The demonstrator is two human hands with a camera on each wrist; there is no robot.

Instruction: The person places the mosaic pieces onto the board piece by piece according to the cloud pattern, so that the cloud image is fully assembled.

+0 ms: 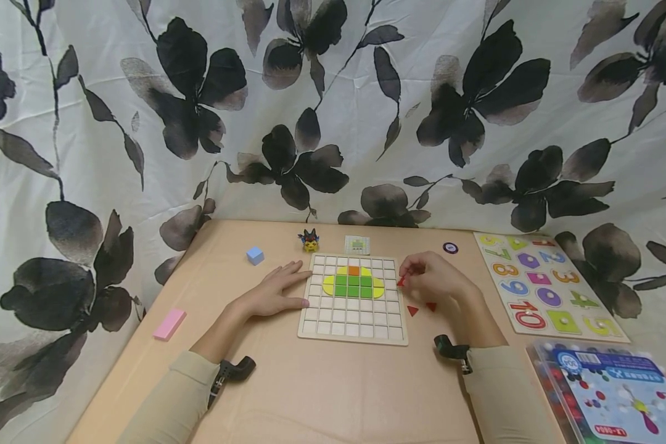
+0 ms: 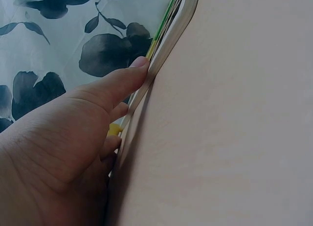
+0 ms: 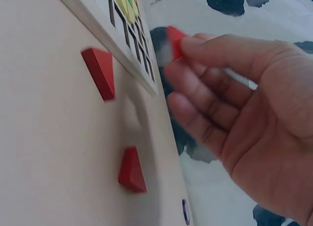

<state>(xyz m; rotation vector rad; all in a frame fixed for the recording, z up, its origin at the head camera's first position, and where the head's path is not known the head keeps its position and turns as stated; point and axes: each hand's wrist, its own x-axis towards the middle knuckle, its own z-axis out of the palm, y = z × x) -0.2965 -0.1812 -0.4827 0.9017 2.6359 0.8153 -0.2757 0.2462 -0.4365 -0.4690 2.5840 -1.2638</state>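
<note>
A white gridded board [image 1: 322,324] lies on the table, with green, yellow and orange pieces set in its upper cells. My left hand [image 1: 272,291] rests at the board's left edge, its fingers spread and the thumb touching the rim, as the left wrist view also shows. Beyond the board's right edge, my right hand [image 1: 435,277] pinches a small red triangular block [image 3: 174,41] between thumb and fingertips, raised off the table. Two more red triangular blocks, one nearer the board [image 3: 100,73] and one farther off [image 3: 131,171], lie on the tabletop below that hand.
Behind the board are a small patterned card [image 1: 357,245], a little figure [image 1: 309,240] and a blue cube [image 1: 255,256]. A pink block [image 1: 169,325] lies at left. To the right are a round dark token [image 1: 451,248], a number board [image 1: 505,271] and a plastic case [image 1: 616,388].
</note>
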